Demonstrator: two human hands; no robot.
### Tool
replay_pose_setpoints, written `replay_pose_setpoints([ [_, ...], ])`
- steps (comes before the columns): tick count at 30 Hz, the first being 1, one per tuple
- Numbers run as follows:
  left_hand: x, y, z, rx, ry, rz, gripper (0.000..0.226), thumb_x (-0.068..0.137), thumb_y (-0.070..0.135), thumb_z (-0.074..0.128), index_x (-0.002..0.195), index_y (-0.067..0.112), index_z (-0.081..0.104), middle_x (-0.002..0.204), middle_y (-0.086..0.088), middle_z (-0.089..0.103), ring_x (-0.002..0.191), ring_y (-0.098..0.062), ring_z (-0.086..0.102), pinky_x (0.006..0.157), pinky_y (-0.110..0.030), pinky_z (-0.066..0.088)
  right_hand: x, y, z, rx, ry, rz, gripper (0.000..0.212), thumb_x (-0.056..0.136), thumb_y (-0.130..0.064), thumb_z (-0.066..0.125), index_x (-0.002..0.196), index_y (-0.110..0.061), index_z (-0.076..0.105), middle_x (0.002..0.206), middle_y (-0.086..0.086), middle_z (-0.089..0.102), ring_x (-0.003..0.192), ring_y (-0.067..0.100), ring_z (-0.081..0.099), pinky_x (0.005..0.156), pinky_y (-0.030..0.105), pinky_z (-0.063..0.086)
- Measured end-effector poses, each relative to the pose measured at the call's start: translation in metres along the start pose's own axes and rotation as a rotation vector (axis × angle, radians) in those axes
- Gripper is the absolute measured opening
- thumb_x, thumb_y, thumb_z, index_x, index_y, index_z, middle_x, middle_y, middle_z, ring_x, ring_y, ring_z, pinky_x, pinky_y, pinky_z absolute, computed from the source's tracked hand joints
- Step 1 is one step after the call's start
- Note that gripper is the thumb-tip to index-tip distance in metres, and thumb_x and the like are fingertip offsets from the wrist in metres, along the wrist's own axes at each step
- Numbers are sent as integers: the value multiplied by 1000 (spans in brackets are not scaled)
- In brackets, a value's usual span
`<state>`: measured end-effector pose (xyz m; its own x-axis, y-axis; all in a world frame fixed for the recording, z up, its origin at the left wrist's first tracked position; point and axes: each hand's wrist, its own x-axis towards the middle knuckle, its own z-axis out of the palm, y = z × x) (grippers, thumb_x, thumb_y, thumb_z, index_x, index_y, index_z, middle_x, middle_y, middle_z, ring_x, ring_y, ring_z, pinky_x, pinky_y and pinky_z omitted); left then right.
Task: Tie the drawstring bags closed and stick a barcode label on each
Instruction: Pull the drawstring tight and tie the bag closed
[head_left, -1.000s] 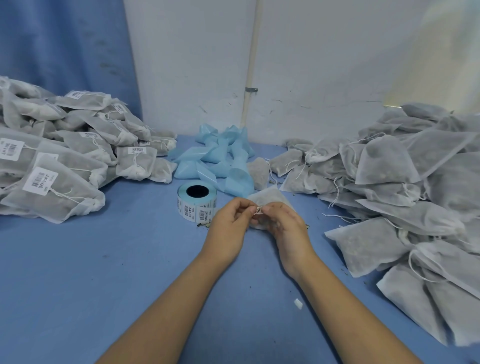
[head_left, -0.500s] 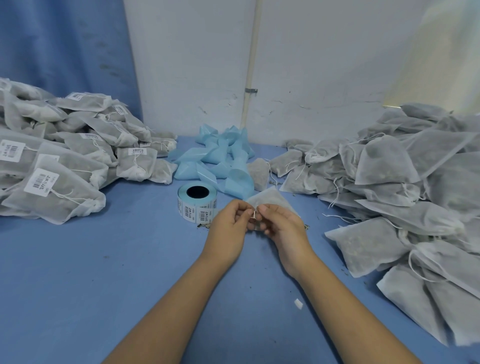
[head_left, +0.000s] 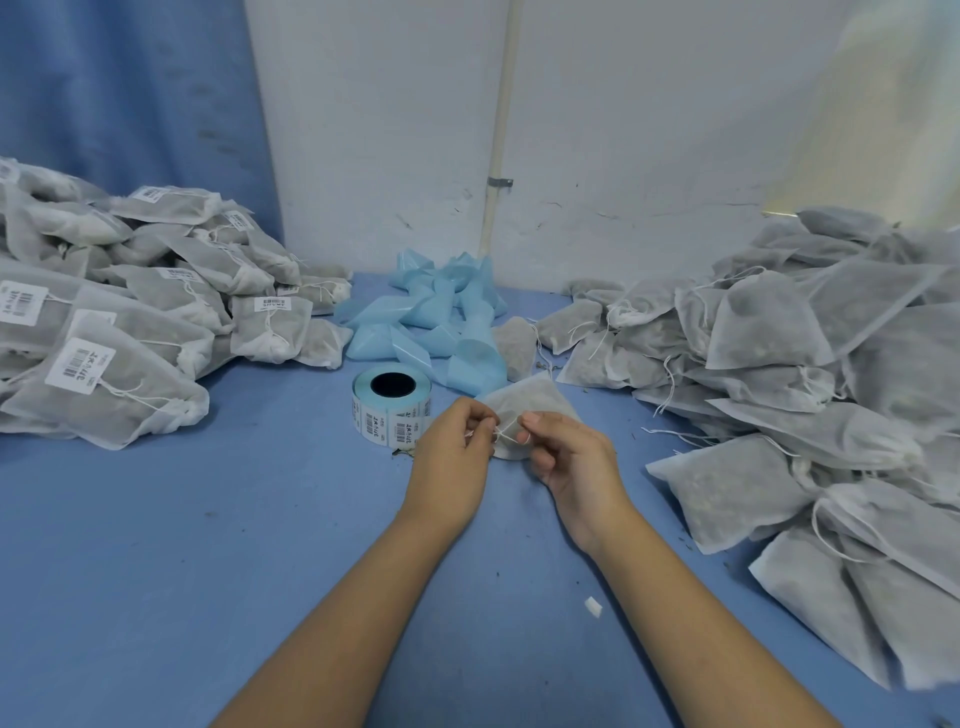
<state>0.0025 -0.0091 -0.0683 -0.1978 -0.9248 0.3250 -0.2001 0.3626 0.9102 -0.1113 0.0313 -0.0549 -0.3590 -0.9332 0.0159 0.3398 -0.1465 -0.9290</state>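
Your fingers (head_left: 485, 422) are clenched on the white drawstring (head_left: 503, 434) of a single mesh bag (head_left: 537, 397). Your left hand (head_left: 452, 460) pinches one end between thumb and forefinger. Your right hand (head_left: 576, 467) pinches the other end, and a short length of cord runs between the two. The bag lies on the blue tabletop (head_left: 208, 545) just beyond your knuckles, its near end tucked under your fingertips.

Just beside your left hand stands the roll of barcode labels (head_left: 392, 408), core upward, with printed labels showing on the side that faces you. Whether the roll and the hand touch cannot be told. Behind the roll, a heap of pale-blue backing paper (head_left: 441, 317) spreads back to the foot of the white wall (head_left: 623, 130).

On your left, a pile of tied bags (head_left: 130, 322) carries white barcode stickers. On your right, well apart from it, a larger pile of bags (head_left: 805, 364) lies with strings trailing loose. A small white scrap (head_left: 592, 607) sits on the tabletop near your right forearm. A pale pipe (head_left: 501, 130) climbs the wall, and a blue curtain (head_left: 130, 93) hangs at far left.
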Motion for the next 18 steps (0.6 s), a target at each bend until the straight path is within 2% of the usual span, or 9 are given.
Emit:
replay_pose_setpoints([
  [4, 0, -1, 0, 25, 10, -11, 10, 95, 9, 50, 95, 7, 61, 88, -1, 64, 82, -15, 59, 64, -7, 39, 0, 0, 0, 17, 4, 3, 22, 82, -1, 60, 62, -6, 66, 61, 3, 60, 44, 7, 33, 45, 16, 26],
  [7, 0, 0, -2, 4, 0, -52, 14, 91, 4, 50, 92, 13, 61, 84, 5, 61, 79, -10, 56, 63, -6, 38, 0, 0, 0, 49, 14, -3, 18, 84, 0, 60, 67, -5, 64, 60, 1, 61, 45, 6, 38, 44, 14, 32],
  [10, 0, -1, -4, 174, -12, -14, 25, 82, 1, 52, 92, 23, 58, 93, 6, 61, 92, -9, 52, 76, -20, 42, 0, 0, -2, 62, 0, 7, 17, 85, -1, 60, 69, -5, 64, 60, -1, 62, 48, 5, 44, 47, 12, 38],
  [12, -2, -2, -4, 288, 15, 33, 25, 81, 6, 56, 97, 24, 57, 96, 9, 59, 100, -12, 49, 78, -26, 41, -1, 0, -3, 30, -41, 24, 15, 84, -2, 62, 71, -6, 66, 62, -1, 64, 50, 5, 46, 50, 12, 41],
  [15, -4, -2, -3, 469, 104, 137, 18, 86, 19, 63, 103, 16, 57, 98, 6, 58, 98, -18, 48, 75, -27, 37, -2, -2, -4, -13, -115, 60, 2, 77, -6, 66, 77, -8, 65, 65, -1, 65, 52, 5, 47, 54, 12, 42],
  [18, -7, 2, -2, 541, 201, 208, 15, 84, 14, 63, 98, 13, 55, 97, -2, 58, 92, -23, 48, 73, -33, 40, -2, -4, -6, 27, -171, 87, 13, 67, -12, 67, 78, -7, 63, 67, -2, 67, 51, 5, 47, 54, 12, 44],
])
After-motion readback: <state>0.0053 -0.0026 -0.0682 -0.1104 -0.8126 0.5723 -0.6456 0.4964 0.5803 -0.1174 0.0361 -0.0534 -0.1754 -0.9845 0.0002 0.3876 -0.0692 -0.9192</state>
